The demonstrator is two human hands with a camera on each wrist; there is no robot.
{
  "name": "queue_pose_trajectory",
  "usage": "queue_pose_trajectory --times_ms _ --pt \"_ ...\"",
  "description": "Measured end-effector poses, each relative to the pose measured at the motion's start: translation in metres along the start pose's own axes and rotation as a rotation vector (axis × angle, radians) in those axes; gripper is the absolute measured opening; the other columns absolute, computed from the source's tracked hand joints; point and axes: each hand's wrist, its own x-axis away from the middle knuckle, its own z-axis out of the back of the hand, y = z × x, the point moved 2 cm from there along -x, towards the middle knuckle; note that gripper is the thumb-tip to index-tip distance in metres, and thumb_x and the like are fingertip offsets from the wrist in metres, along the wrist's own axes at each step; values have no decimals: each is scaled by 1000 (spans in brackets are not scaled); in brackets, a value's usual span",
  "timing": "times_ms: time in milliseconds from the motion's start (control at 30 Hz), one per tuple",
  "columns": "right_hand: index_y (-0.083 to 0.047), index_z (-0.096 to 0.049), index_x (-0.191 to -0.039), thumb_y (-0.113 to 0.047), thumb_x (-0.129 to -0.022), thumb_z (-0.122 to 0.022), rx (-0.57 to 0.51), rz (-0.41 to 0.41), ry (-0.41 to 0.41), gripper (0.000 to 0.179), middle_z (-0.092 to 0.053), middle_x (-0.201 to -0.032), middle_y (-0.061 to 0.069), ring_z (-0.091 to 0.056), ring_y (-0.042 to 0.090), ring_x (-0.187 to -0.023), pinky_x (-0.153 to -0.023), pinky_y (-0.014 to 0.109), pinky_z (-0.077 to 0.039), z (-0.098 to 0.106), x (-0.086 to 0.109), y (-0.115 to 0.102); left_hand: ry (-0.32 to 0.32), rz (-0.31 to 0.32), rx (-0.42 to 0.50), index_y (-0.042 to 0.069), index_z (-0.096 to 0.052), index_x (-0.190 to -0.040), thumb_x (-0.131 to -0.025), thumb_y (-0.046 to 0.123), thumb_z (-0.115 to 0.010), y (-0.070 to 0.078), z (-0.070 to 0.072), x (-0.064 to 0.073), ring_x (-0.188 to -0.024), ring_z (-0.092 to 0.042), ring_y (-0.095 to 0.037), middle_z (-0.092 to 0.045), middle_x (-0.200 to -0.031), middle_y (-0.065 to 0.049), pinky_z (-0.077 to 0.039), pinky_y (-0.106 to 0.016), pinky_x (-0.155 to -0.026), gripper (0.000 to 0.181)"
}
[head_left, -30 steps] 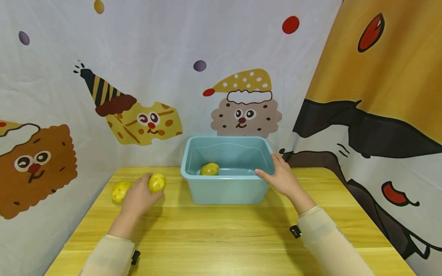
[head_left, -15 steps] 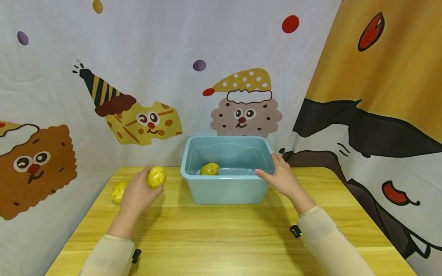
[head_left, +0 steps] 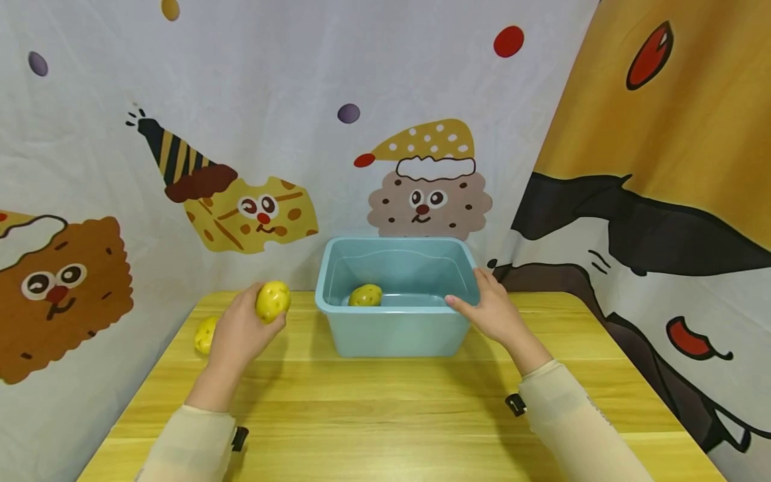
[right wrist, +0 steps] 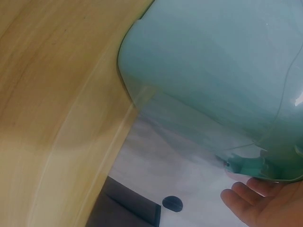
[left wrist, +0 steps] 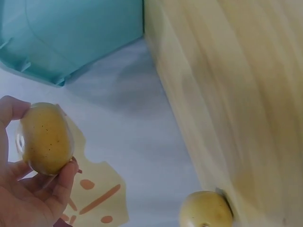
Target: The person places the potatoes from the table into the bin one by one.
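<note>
In the head view, my left hand (head_left: pixel 243 335) holds a yellow speckled potato (head_left: pixel 273 301) between thumb and fingers, raised above the table left of the bin. The left wrist view shows this potato (left wrist: pixel 46 138) from another side. A second potato (head_left: pixel 205 335) lies on the table, partly hidden behind the left hand. Inside the light blue plastic bin (head_left: pixel 397 333) lies another potato (head_left: pixel 365 295). My right hand (head_left: pixel 494 309) grips the bin's right front corner, thumb over the rim and fingers along the right side. The right wrist view shows those fingers (right wrist: pixel 241 196) against the bin's outside.
The wooden table (head_left: pixel 373 415) has its back edge close to a white cloth (head_left: pixel 265 80) printed with cartoon figures. Its bare surface extends in front of the bin and between the forearms. A yellow and black print covers the cloth at the right.
My left hand has lifted the potato a little higher, still left of the bin. The right hand and the bin have stayed in place.
</note>
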Motion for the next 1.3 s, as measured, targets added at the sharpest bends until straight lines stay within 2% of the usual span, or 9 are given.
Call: queue_pose_trajectory --times_ms 800,1067,1300 --pt "0 -13 -159 -76 -88 -51 -5 7 5 111 -14 -163 24 -18 52 -146 -105 75 -26 -3 0 3 -3 -60 3 0 -46 -143 -87 29 -73 26 16 -14 -94 -58 -36 -60 -126 -22 -49 -55 -82 69" --pt "0 -12 -159 -76 -88 -51 3 8 0 111 -12 -164 25 -16 52 -146 -106 74 -25 -2 0 3 -6 -95 6 0 -46 -143 -86 31 -73 34 18 -19 -100 -58 -37 -59 -130 -22 -48 -55 -84 70" --pt "0 -11 -159 -77 -88 -50 5 5 -2 112 -11 -164 25 -16 52 -146 -106 75 -25 -1 -2 4 -35 -97 -5 0 -45 -145 -86 32 -73 43 19 -23 -101 -58 -37 -57 -133 -24 -49 -55 -84 73"
